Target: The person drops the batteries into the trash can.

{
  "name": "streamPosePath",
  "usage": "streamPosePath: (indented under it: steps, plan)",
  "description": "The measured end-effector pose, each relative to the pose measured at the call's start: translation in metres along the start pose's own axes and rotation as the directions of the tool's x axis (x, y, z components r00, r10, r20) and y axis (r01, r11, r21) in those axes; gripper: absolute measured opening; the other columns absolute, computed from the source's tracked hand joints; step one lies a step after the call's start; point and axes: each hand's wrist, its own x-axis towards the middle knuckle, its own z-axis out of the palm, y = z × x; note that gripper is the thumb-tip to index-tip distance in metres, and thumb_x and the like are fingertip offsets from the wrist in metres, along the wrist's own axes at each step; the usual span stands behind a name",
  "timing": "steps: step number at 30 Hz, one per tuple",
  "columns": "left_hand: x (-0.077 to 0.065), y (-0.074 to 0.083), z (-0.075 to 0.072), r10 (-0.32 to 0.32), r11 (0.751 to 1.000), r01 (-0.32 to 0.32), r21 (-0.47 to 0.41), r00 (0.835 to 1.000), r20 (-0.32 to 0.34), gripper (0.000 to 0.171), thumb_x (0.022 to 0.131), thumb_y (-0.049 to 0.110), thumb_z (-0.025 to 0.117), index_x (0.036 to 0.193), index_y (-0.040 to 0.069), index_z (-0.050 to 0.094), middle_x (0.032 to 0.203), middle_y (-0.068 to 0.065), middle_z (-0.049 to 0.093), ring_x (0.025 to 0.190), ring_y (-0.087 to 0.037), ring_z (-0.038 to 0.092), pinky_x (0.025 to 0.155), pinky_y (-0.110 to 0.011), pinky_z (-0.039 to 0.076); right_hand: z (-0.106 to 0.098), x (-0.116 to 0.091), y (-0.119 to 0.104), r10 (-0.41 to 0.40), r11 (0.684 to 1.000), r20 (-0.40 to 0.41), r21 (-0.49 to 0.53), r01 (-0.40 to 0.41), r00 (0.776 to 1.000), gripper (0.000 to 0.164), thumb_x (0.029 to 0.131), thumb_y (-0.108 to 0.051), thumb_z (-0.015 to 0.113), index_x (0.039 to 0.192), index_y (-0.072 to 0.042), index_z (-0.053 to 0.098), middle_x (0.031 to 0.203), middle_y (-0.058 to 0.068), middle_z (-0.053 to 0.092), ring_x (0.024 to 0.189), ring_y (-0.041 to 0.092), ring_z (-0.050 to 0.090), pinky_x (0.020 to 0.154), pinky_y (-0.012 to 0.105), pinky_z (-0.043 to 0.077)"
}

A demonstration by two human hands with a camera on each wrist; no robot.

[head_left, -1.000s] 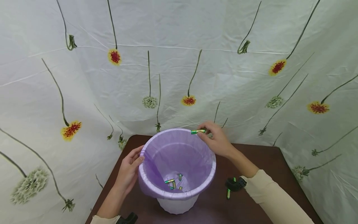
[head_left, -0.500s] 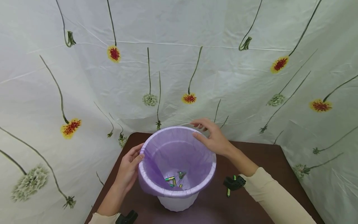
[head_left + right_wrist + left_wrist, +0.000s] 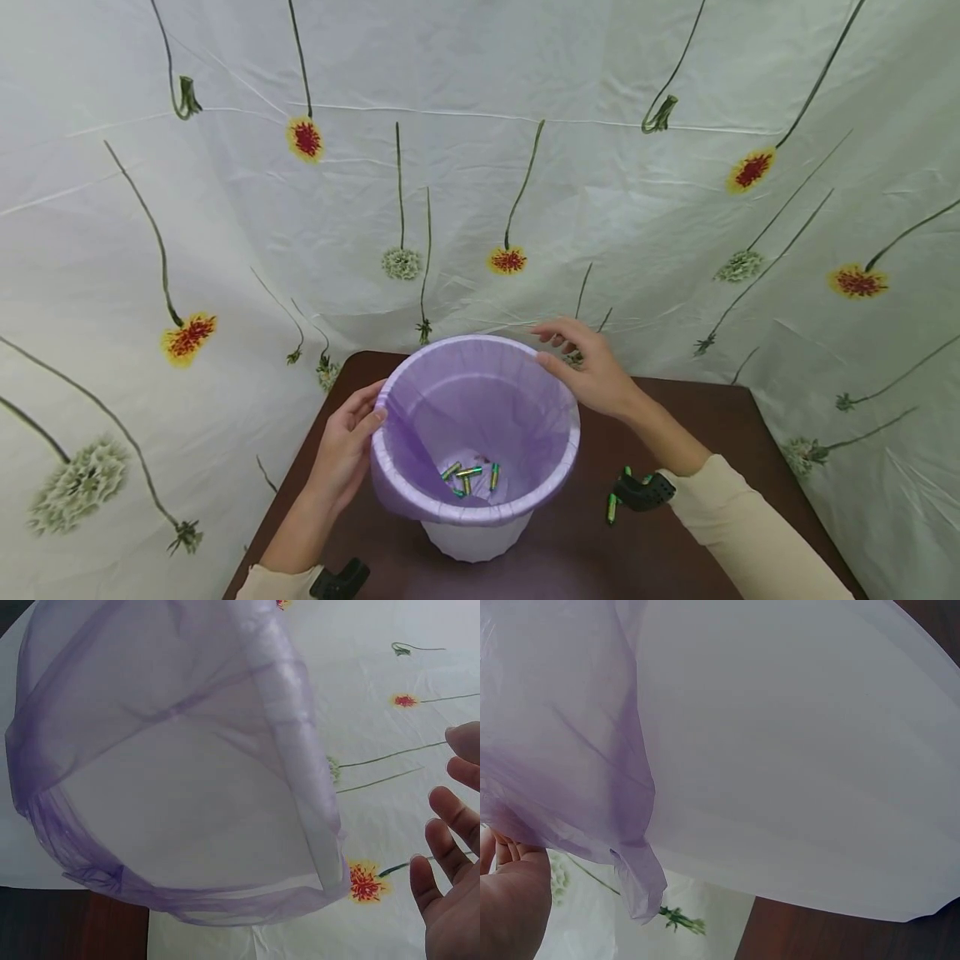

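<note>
A white trash bin (image 3: 477, 540) lined with a thin purple bag (image 3: 480, 400) stands on the table. Its left rim is held by my left hand (image 3: 341, 454), thumb on top and fingers outside; in the left wrist view the bag's loose edge (image 3: 634, 817) hangs beside that hand. My right hand (image 3: 600, 375) hovers at the far right of the rim, fingers spread and nothing in them, as the right wrist view of the hand (image 3: 457, 907) also shows. Several green-and-gold batteries (image 3: 469, 471) lie at the bottom of the bin.
More green batteries (image 3: 611, 508) lie on the dark brown table (image 3: 570, 550) right of the bin, partly behind the right wrist's black camera (image 3: 645, 492). A pale cloth (image 3: 465, 208) printed with flowers hangs round the table's back and sides.
My right hand let a battery drop into the bin, where it now lies with the others, then drew slightly right. The left hand has stayed on the rim.
</note>
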Motion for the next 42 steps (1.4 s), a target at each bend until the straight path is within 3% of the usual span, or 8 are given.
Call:
streamPosePath:
  steps: [26, 31, 37, 42]
  plan:
    - [0.000, 0.002, 0.002, -0.024, 1.000, 0.024, 0.003, 1.000, -0.020, 0.049, 0.103, 0.003, 0.060, 0.148, -0.009, 0.043, 0.126, -0.008, 0.063, 0.108, -0.015, 0.063, 0.088, -0.028, 0.056, -0.045, -0.053, 0.024, 0.144, 0.983, -0.104, -0.099, -0.154, 0.984, 0.032, 0.100, -0.007, 0.068, 0.131, -0.007, 0.065, 0.113, 0.004, 0.065, 0.100, 0.020, 0.056, 0.085, 0.048, 0.050]
    - [0.000, 0.001, 0.002, -0.017, 1.000, 0.017, -0.005, 1.000, -0.018, 0.049, 0.103, 0.002, 0.060, 0.148, -0.010, 0.043, 0.125, -0.009, 0.063, 0.107, -0.015, 0.063, 0.087, -0.028, 0.056, -0.050, -0.063, 0.031, 0.185, 0.976, -0.130, -0.092, -0.198, 0.974, 0.031, 0.101, -0.006, 0.067, 0.132, -0.008, 0.065, 0.113, 0.006, 0.065, 0.100, 0.019, 0.056, 0.085, 0.040, 0.050]
    - [-0.001, 0.003, 0.003, -0.020, 1.000, 0.020, -0.007, 1.000, -0.011, 0.050, 0.103, 0.002, 0.060, 0.148, -0.010, 0.043, 0.125, -0.010, 0.063, 0.106, -0.015, 0.063, 0.086, -0.028, 0.057, -0.055, -0.079, 0.044, 0.178, 0.976, -0.163, -0.093, -0.194, 0.971, 0.033, 0.097, 0.004, 0.067, 0.130, -0.002, 0.065, 0.111, 0.010, 0.065, 0.098, 0.018, 0.057, 0.080, 0.028, 0.048]
    - [0.000, 0.003, 0.004, -0.020, 1.000, 0.020, -0.010, 1.000, -0.015, 0.049, 0.103, 0.002, 0.060, 0.148, -0.010, 0.043, 0.125, -0.009, 0.063, 0.105, -0.015, 0.064, 0.085, -0.028, 0.057, -0.058, -0.090, 0.051, 0.200, 0.969, -0.181, -0.108, -0.222, 0.963, 0.033, 0.097, 0.003, 0.068, 0.130, -0.001, 0.065, 0.112, 0.010, 0.065, 0.097, 0.018, 0.058, 0.081, 0.027, 0.048]
